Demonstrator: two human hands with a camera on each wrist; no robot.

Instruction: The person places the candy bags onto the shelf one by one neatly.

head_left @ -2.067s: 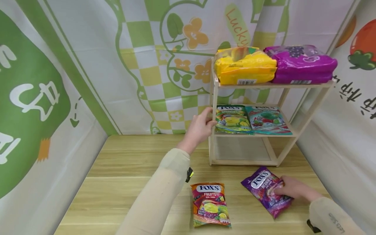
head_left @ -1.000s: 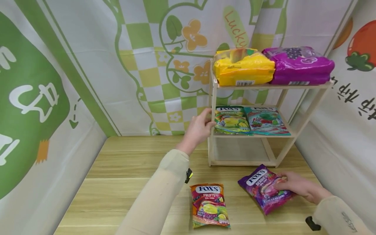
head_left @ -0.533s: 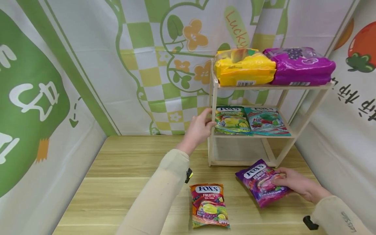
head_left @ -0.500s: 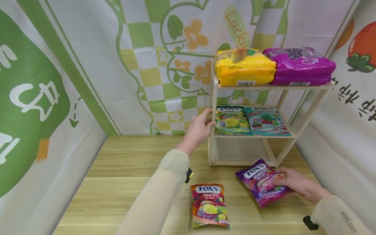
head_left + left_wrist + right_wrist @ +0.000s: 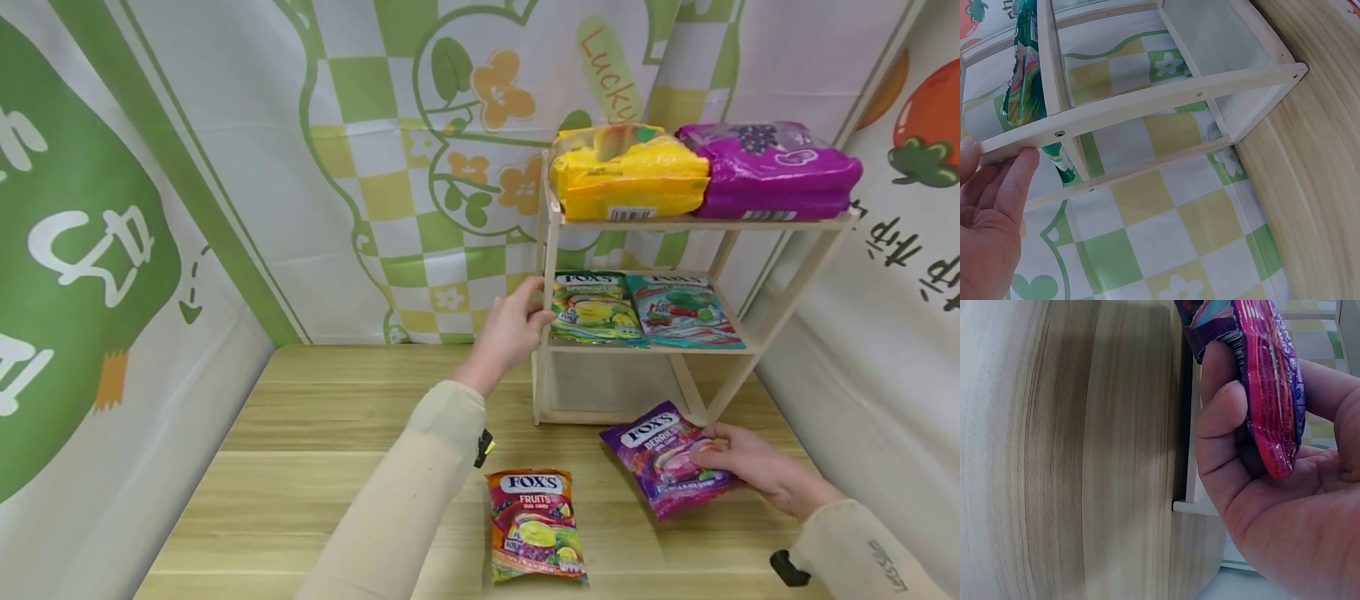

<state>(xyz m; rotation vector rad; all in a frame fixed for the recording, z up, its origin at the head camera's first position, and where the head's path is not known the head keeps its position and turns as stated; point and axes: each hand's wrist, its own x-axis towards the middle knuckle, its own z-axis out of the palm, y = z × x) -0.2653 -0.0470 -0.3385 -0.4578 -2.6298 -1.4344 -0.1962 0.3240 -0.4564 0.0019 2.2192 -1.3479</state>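
Observation:
In the head view my left hand [image 5: 512,335] grips the front left post of a small wooden shelf rack [image 5: 550,242], thumb and fingers on either side of it. My right hand [image 5: 757,467] holds a purple Fox's Berries candy bag [image 5: 667,462] by its right edge, thumb on the printed face. The bag's top corner is close in front of the rack's base. The right wrist view shows fingers curled under the candy bag [image 5: 1272,394], above the wooden table. An orange-red Fox's Fruits candy bag [image 5: 536,525] lies face up between my forearms.
A yellow pack [image 5: 630,175] and a purple pack [image 5: 780,175] sit on the rack's top shelf. On the middle shelf lie a green candy bag [image 5: 594,307] and a teal candy bag [image 5: 682,308]. Printed curtains [image 5: 225,167] enclose the wooden table [image 5: 300,467].
My right hand has lifted the berries candy bag and shifted it slightly left and toward the rack, tilting its face up. The left hand keeps its grip on the post.

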